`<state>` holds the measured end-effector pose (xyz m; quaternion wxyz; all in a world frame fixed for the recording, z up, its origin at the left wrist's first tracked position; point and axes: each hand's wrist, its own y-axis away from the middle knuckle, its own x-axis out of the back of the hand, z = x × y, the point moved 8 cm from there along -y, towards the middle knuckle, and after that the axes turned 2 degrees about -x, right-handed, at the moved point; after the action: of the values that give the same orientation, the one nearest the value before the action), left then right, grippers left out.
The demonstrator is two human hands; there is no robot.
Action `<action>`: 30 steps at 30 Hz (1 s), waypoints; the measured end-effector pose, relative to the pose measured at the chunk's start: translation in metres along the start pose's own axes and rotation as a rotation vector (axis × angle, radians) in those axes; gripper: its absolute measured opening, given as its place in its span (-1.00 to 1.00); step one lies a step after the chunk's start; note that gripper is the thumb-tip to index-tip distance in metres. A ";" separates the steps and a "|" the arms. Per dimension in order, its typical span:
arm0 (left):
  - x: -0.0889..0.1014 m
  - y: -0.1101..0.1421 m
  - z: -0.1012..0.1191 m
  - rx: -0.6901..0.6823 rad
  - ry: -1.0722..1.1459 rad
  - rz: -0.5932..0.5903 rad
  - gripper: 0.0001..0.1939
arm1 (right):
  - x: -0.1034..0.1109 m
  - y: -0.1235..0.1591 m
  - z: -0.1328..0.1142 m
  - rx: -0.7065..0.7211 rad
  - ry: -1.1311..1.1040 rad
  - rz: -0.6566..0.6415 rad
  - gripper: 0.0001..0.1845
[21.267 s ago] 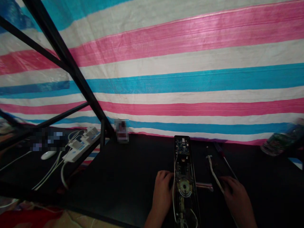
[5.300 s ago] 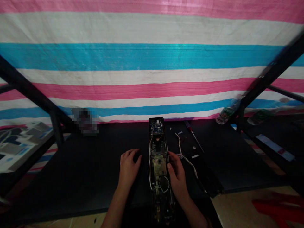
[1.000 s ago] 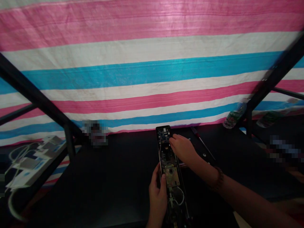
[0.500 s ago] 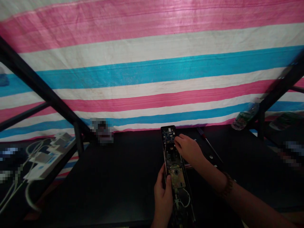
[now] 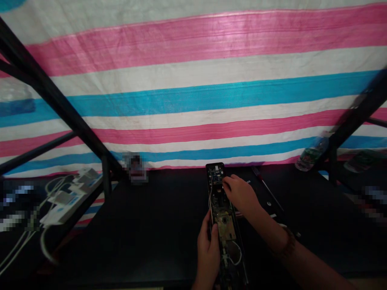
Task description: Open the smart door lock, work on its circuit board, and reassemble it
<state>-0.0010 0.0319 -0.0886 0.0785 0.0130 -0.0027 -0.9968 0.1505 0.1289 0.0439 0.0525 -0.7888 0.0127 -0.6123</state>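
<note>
- Striped sheeting (image 5: 193, 100) hangs behind our black table (image 5: 157, 225) in the head view.
- Our left hand (image 5: 208, 245) clamps its fingers and thumb on the left edge of the electronic device (image 5: 220, 201).
- Our right hand (image 5: 240, 193) has its fingertips at the right edge, beside the circuit board (image 5: 215, 175); we cannot tell whether they pinch anything.
- Lengthwise, the device runs away from us, its far end near the sheeting and slightly leftward.
- Uncovered, it holds the circuit board, a metal plate (image 5: 226, 230) and white wire (image 5: 240, 256).
- One bottle (image 5: 310, 156) leans near a black post (image 5: 363, 106), contents unclear.
</note>
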 end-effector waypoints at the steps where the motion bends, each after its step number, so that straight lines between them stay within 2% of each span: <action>1: 0.000 0.000 0.001 -0.001 0.002 -0.002 -0.40 | -0.001 0.001 0.001 -0.006 -0.013 0.000 -0.77; 9: -0.002 0.001 0.006 -0.019 0.012 -0.008 -0.40 | -0.003 0.002 0.003 -0.036 -0.031 -0.046 -0.73; 14: 0.000 0.001 0.002 -0.013 0.033 -0.004 -0.41 | -0.009 0.016 0.008 -0.011 -0.183 -0.111 -0.66; 17: 0.000 0.002 0.002 -0.020 0.047 0.002 -0.42 | -0.014 0.031 0.014 -0.002 -0.298 -0.082 -0.55; 21: -0.001 0.001 0.002 -0.033 0.047 -0.002 -0.41 | -0.015 0.046 0.017 -0.003 -0.353 0.013 -0.58; 24: 0.000 -0.001 0.003 -0.043 0.025 0.006 -0.41 | -0.005 0.050 0.005 0.043 -0.367 0.153 -0.66; 26: 0.000 -0.003 0.004 -0.050 0.009 0.006 -0.41 | -0.002 0.050 -0.009 0.093 -0.383 0.193 -0.71; 30: 0.002 -0.004 0.004 -0.052 -0.007 0.012 -0.39 | -0.006 0.046 -0.034 0.159 -0.381 0.114 -0.78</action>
<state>-0.0037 0.0352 -0.0842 0.0846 0.0073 0.0228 -0.9961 0.1182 0.0814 0.0416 0.1506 -0.8816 -0.0012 -0.4472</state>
